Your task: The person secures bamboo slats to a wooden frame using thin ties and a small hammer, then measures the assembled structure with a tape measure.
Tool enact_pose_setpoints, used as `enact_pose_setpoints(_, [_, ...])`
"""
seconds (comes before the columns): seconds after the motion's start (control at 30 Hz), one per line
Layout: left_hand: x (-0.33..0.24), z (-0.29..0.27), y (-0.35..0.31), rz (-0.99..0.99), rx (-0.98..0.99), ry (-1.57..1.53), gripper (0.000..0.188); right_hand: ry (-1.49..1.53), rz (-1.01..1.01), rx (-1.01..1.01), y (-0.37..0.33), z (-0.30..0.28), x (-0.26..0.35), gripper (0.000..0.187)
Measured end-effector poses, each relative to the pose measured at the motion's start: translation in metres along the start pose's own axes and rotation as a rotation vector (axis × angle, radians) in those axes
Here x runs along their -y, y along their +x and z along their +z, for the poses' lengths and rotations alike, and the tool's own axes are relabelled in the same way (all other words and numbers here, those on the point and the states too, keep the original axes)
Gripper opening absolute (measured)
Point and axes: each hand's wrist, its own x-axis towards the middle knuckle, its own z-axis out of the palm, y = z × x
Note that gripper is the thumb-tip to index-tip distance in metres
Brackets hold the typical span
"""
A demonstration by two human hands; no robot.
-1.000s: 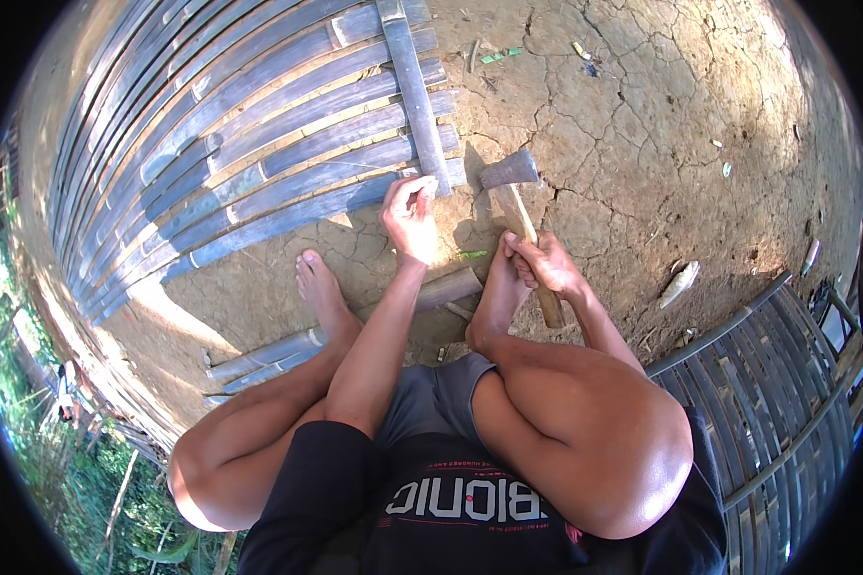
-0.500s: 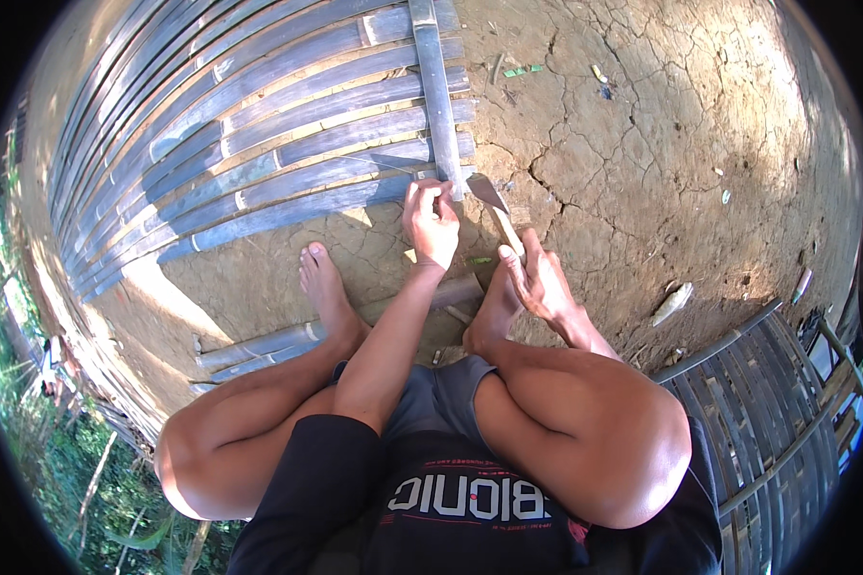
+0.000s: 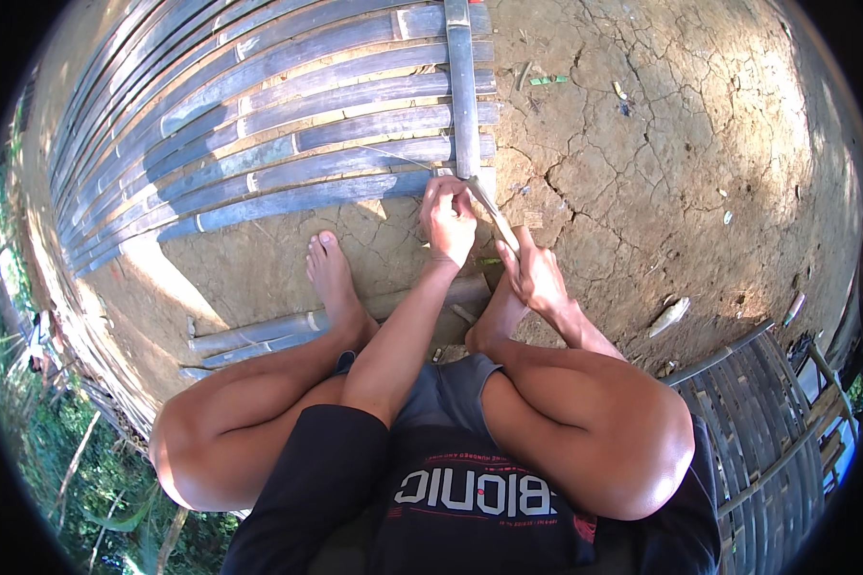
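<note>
My right hand (image 3: pixel 539 280) is closed round the wooden handle of a blade tool (image 3: pixel 494 213). The metal head of this tool reaches up to the near end of a bamboo crosspiece (image 3: pixel 461 96). Close by on the left, my left hand (image 3: pixel 449 218) is closed with its fingers curled at that same end. What its fingers pinch is hidden. A thin pale strand (image 3: pixel 393 155) runs over the slats toward the left fingers. The crosspiece lies across the right ends of a panel of split bamboo slats (image 3: pixel 326 182).
Cracked bare earth (image 3: pixel 662 172) spreads to the right. Bamboo pieces (image 3: pixel 259 333) lie by my left foot (image 3: pixel 331 268). At the lower right is another slatted bamboo structure (image 3: pixel 748 412). A pale object (image 3: pixel 669 316) lies on the ground, and greenery (image 3: pixel 38 460) fills the lower left.
The view has shifted a little, so the panel appears further right. The tool's head has turned from showing its broad face to nearly edge-on, nearer the crosspiece's end and the left fingers.
</note>
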Motion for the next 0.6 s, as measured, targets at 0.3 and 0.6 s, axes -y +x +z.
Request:
enact_pose_setpoints(0.3, [-0.004,0.001,-0.009,-0.06,-0.01,-0.036,0.022,0.099,-0.142,-0.077,0.024,-0.028,0.003,0.039])
enact_pose_setpoints(0.6, [0.0,0.006,-0.017,-0.672,-0.088,-0.155,0.028,-0.155,-0.313,-0.047,0.061,-0.041,-0.01,0.036])
